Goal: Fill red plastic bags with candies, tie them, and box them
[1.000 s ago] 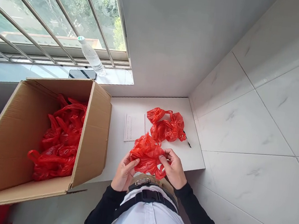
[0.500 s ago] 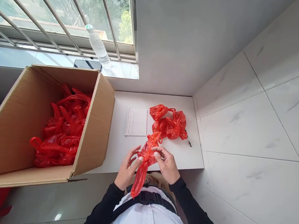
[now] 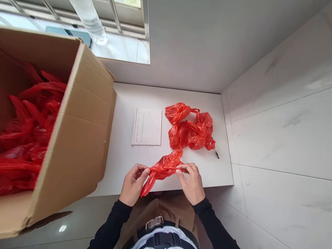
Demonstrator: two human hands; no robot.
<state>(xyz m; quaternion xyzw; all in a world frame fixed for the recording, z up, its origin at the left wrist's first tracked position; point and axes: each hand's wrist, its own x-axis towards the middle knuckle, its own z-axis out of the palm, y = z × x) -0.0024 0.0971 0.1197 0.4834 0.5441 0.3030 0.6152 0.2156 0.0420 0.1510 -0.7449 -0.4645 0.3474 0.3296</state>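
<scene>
Pinching one twisted red plastic bag (image 3: 163, 168) between them, the left hand (image 3: 132, 184) and right hand (image 3: 191, 183) hover over the near edge of the white counter (image 3: 120, 155), palms facing inward, the fingers of each closed on the plastic. One paper sheet (image 3: 148, 126) lies beyond, its printed lines too small to read. Just beside it sits one heap of red bags (image 3: 191, 129), its count unclear. One open cardboard box (image 3: 78, 122) at the left holds many more bags.
</scene>
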